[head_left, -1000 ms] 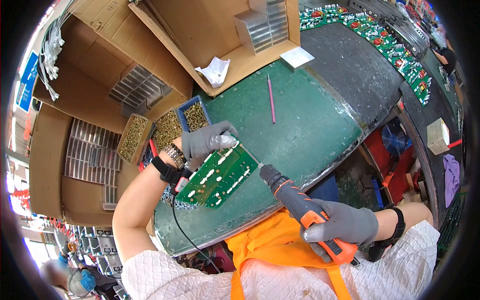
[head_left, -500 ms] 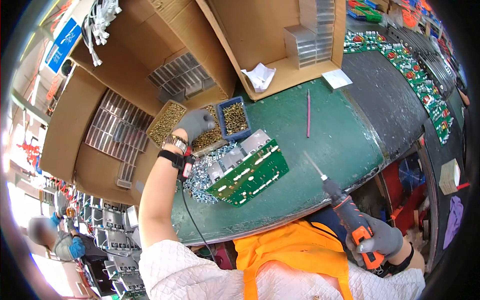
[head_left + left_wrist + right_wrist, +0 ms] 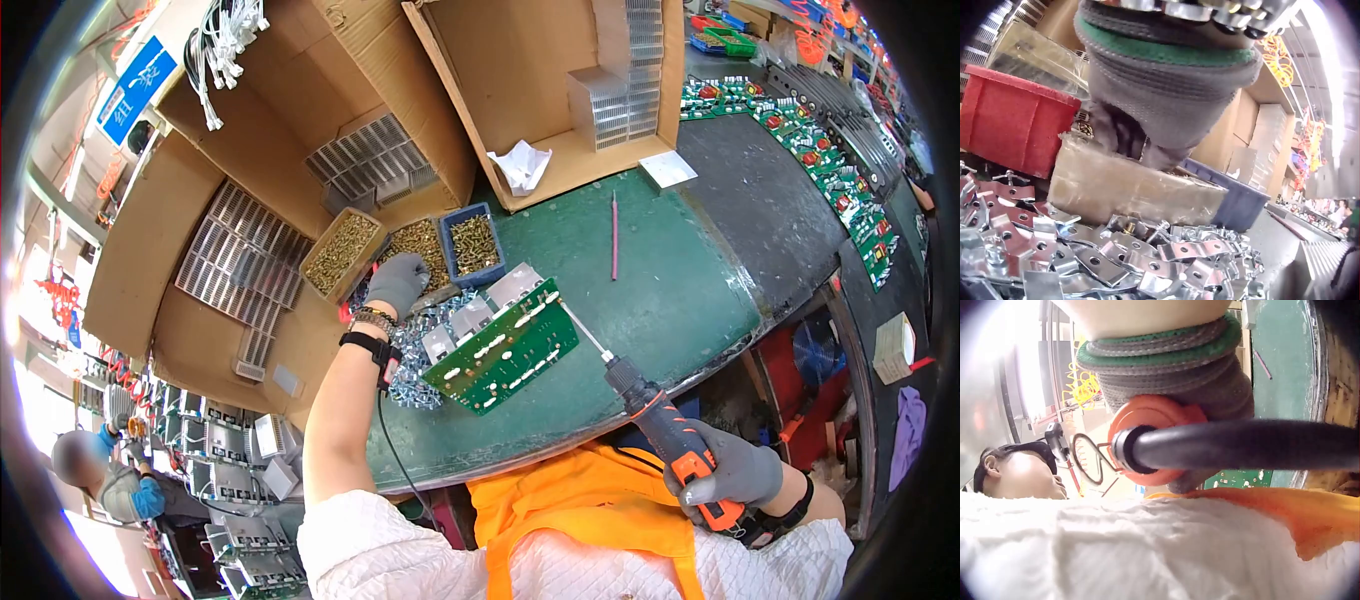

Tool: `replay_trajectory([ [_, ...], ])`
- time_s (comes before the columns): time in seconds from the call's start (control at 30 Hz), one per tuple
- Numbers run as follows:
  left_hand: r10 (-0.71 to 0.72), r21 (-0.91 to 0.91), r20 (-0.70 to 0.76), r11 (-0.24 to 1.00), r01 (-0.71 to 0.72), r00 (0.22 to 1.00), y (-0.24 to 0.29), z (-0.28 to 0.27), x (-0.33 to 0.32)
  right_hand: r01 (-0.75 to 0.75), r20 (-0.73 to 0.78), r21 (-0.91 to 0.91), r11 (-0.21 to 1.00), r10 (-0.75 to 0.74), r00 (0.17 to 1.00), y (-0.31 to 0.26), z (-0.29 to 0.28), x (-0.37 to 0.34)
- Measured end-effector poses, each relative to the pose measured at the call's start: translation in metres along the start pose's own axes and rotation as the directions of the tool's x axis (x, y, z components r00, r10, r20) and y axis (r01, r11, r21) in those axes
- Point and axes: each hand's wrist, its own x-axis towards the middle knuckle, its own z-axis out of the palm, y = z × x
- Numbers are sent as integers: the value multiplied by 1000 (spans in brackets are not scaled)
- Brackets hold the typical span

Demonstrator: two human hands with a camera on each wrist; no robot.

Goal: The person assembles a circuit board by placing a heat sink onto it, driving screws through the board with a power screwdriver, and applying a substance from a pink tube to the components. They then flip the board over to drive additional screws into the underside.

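In the head view my gloved left hand is over the middle box of brass-coloured screws. The left wrist view has this hand dipping its fingers behind the box's near wall; the fingertips are hidden. My right hand grips an orange and black power screwdriver, its bit pointing at the upper right corner of a green circuit board. Whether the bit touches the board I cannot tell. Metal heat sinks stand behind the board, which leans over loose metal clips.
Screw boxes stand on both sides of the middle one, a tan one and a blue one. Cardboard boxes with metal parts line the back. A pink pen lies on the green table. Another person is at lower left.
My left hand has left the board's upper corner and reached the middle screw box. The screwdriver bit swung away from the board and has come back close to its corner.
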Motion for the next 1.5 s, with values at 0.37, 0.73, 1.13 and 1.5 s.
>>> replay_trajectory([
  [0.37, 134, 72, 59, 988, -138, 989, 6, 3, 11, -10, 21, -87, 996, 12, 1000, 8, 4, 3],
  [0.73, -44, -292, -134, 956, 3, 990, 24, -41, -10, 38, -12, -309, 950, -44, 999, 3, 9, -4],
  [1.13, 370, -993, 77, 117, 36, 926, 109, -99, -122, 173, 120, -559, 811, -127, 985, -18, 21, 5],
  [1.5, 314, -974, 90, 226, 18, 945, 121, -105, -133, 73, 142, -598, 798, 16, 990, -26, 15, 2],
])
